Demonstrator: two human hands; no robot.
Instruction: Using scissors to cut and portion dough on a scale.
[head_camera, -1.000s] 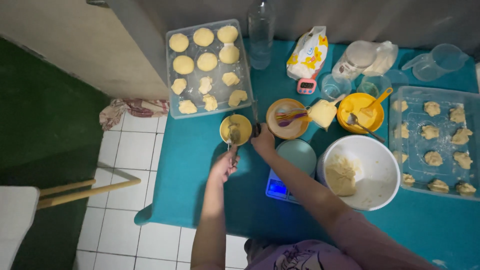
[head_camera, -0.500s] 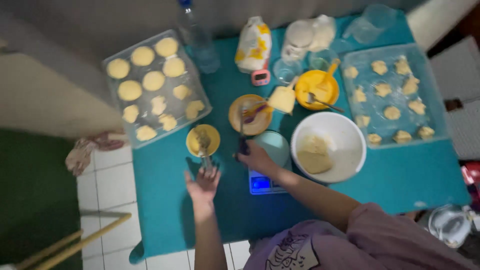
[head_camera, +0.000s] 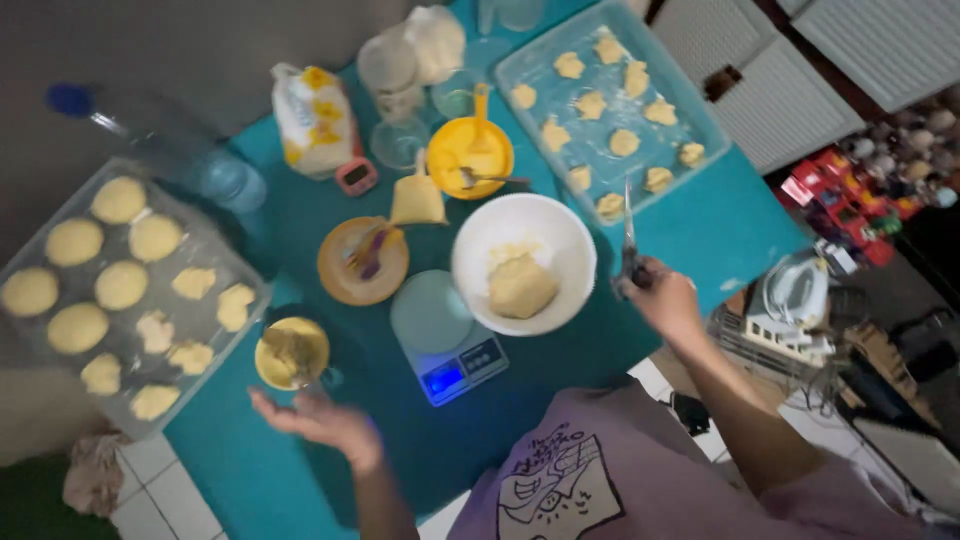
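1. A knife (head_camera: 628, 232) is gripped in the right hand (head_camera: 662, 298), fingers clenched round its handle, blade pointing up and away over the teal counter (head_camera: 740, 225), just beside the right-hand tray (head_camera: 715, 128).
2. The left hand (head_camera: 322, 420) is held open above the counter, fingers released and grasping nothing, near the small yellow cup (head_camera: 292, 352).
3. Judged risk: the raised blade could catch the tray's rim or nick the white bowl (head_camera: 523, 262) if it is swung sideways, since both lie close.
4. Judged risk: the yellow cup could be tipped by the open left hand; the picture is blurred there, so the gap cannot be told exactly.
5. Judged risk: the digital scale (head_camera: 446, 338) sits near the counter's front edge and could be nudged by a forearm.
6. Counts: two trays; on the left-hand tray (head_camera: 20, 345) about six round dough pieces and about six rougher ones are seen; on the right-hand tray about ten small pieces.
7. One lump of dough (head_camera: 520, 284) lies in the white bowl; one yellow bowl (head_camera: 470, 158), one brown plate (head_camera: 363, 262), one plastic bottle (head_camera: 150, 140) and one flour bag (head_camera: 313, 120) are counted.
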